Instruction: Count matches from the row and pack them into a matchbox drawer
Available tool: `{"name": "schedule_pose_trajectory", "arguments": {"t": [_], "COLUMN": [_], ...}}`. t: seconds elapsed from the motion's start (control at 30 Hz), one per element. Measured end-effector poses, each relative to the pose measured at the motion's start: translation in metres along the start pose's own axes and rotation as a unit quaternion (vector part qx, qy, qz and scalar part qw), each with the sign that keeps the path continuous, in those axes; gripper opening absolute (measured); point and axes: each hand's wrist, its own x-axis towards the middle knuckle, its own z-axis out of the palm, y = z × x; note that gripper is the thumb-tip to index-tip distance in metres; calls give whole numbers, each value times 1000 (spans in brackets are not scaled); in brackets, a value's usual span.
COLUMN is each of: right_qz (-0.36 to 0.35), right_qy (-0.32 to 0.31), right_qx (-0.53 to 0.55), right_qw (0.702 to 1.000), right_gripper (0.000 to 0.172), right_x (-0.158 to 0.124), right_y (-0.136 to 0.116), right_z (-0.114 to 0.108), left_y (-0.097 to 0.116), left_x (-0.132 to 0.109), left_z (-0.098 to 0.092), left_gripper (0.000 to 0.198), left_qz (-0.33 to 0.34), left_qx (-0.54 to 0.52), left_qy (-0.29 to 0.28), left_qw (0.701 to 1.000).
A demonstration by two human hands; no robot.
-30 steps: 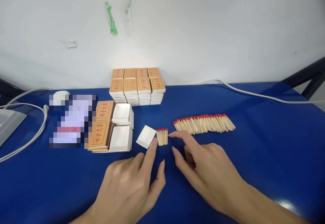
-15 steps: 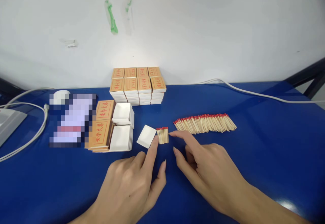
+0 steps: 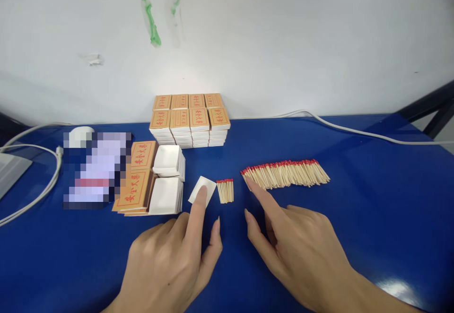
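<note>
A small white matchbox tray (image 3: 197, 191) lies tilted on the blue table, and the index fingertip of my left hand (image 3: 173, 251) is over it; whether it touches I cannot tell. Thumb and index of that hand are apart. Just right of the tray, a short row of red-headed matches (image 3: 225, 192) lies side by side, heads away from me. My right hand (image 3: 301, 242) has its index finger stretched to the left end of a long pile of matches (image 3: 287, 173), thumb apart, nothing held.
Stacked white trays (image 3: 165, 195) and flat orange matchbox sleeves (image 3: 135, 190) stand at left. Behind them is a block of stacked matchboxes (image 3: 189, 126) near the wall. A blurred phone-like object (image 3: 102, 166), a white mouse-like object (image 3: 81, 136) and cables (image 3: 53, 180) lie far left.
My left index finger has moved left from the short row of matches to over the tray. My right index finger has moved from beside that row to the long pile's left end.
</note>
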Motion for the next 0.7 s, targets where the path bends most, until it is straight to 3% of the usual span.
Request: {"name": "schedule_pose_trajectory", "arguments": {"t": [0.57,0.7], "right_qz": [-7,2], "right_qy": [-40,-53], "right_qx": [69,88], "right_qw": [997,995], "right_gripper": [42,43], "right_x": [-1,-2], "right_y": [2,2], "right_z": [-3,-3], "left_y": [-2,-1], "left_x": [2,0], "left_z": [-4,-6], "left_gripper": [19,21], "left_qz": [40,42], "left_qx": [5,9], "left_qy": [0,8], "left_qw": [999,999]}}
